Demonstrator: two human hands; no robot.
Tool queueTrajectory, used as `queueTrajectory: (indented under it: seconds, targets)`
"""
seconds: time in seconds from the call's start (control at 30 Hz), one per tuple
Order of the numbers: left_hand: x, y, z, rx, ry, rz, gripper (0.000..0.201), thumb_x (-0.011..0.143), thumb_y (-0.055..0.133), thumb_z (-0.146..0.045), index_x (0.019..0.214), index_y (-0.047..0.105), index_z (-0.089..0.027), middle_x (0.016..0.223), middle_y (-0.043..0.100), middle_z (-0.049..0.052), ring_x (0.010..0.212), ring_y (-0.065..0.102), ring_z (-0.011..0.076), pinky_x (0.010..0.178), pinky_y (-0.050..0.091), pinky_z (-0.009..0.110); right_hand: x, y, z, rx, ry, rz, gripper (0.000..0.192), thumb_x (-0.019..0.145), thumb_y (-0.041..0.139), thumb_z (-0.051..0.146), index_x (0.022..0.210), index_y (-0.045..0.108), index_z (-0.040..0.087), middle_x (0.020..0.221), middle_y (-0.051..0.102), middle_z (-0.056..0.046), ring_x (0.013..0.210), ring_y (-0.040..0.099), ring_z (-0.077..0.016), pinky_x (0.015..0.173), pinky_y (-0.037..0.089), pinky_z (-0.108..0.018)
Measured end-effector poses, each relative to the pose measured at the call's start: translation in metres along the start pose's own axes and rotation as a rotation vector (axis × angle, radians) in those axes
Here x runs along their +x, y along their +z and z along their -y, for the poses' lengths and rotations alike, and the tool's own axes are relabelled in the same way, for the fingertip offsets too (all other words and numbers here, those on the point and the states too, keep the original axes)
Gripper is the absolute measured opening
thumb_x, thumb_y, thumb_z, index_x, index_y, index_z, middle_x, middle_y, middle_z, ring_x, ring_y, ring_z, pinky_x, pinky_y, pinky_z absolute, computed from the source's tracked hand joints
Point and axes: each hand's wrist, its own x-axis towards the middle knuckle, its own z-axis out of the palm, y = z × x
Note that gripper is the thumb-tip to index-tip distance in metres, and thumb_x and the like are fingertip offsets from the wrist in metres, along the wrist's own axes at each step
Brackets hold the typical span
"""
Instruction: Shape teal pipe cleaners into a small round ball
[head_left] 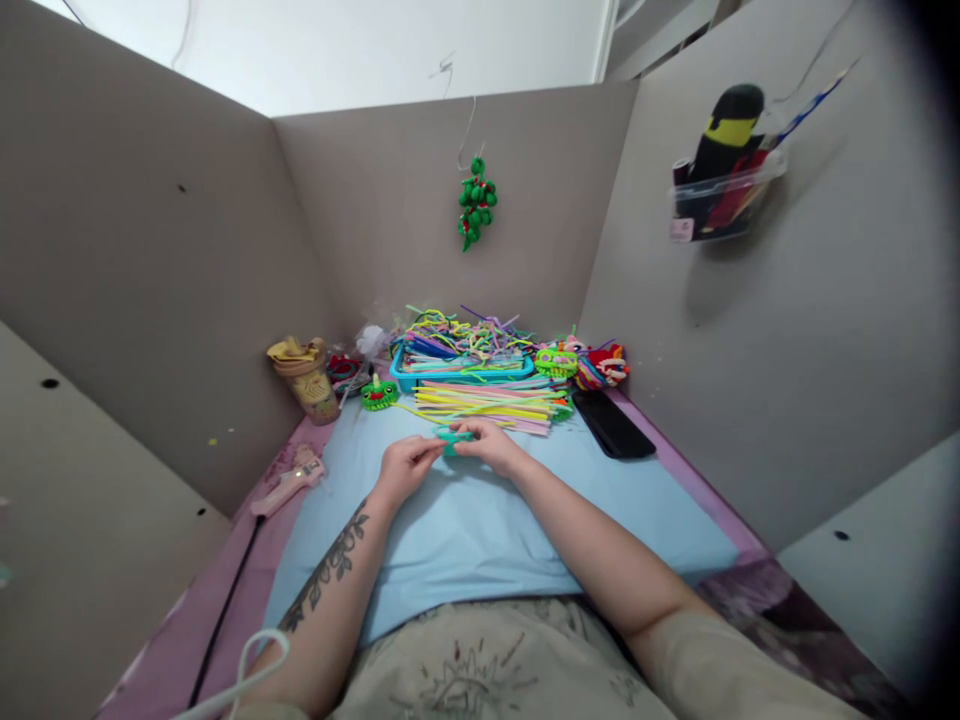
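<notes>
Both hands meet over a light blue sheet [465,520] on the desk. My left hand [403,467] and my right hand [491,446] pinch a small teal pipe-cleaner piece [454,439] between their fingertips. Just beyond them lies a loose row of coloured pipe cleaners [487,402]. Behind that stands a blue tray [405,378] heaped with more pipe cleaners.
A pink glue gun [289,482] with a black cord lies at the left. A lidded cup [306,378] stands at the back left, a black phone [611,422] at the right. Small green and red pipe-cleaner figures [556,361] sit beside the tray. Grey partition walls enclose the desk; a green ornament [475,203] hangs on the back wall.
</notes>
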Motion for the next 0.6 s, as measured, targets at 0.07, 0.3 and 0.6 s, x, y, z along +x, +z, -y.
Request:
queueTrajectory:
  seconds: [0.07,0.3,0.6]
  targets:
    - [0.001,0.000,0.001,0.001,-0.001,0.019,0.023,0.081,0.055,-0.035,0.090,0.072,-0.023,0.061,0.058,0.003,0.056,0.050,0.0125,0.058,0.038,0.024,0.000,-0.001,0.001,0.008,0.008,0.008,0.026,0.055,0.075,0.038,0.062,0.060,0.017,0.101,0.063,-0.007,0.097,0.057,-0.0231,0.090,0.038,-0.039]
    - [0.002,-0.002,-0.002,-0.154,-0.112,-0.053,0.022,0.077,0.060,-0.036,0.084,0.071,-0.018,0.064,0.061,0.003,0.058,0.051,0.0127,0.057,0.039,0.024,0.000,-0.002,0.001,0.123,0.038,0.016,0.028,0.052,0.077,0.036,0.063,0.060,0.017,0.098,0.064,-0.006,0.093,0.059,-0.0216,0.086,0.041,-0.036]
    - [0.007,0.000,-0.001,-0.340,-0.397,-0.081,0.031,0.067,0.065,-0.043,0.075,0.064,-0.013,0.054,0.054,-0.002,0.050,0.045,0.0091,0.051,0.035,0.021,0.001,-0.004,-0.011,0.196,0.033,0.059,0.026,0.054,0.078,0.032,0.067,0.062,0.017,0.099,0.063,-0.006,0.094,0.058,-0.0207,0.083,0.042,-0.033]
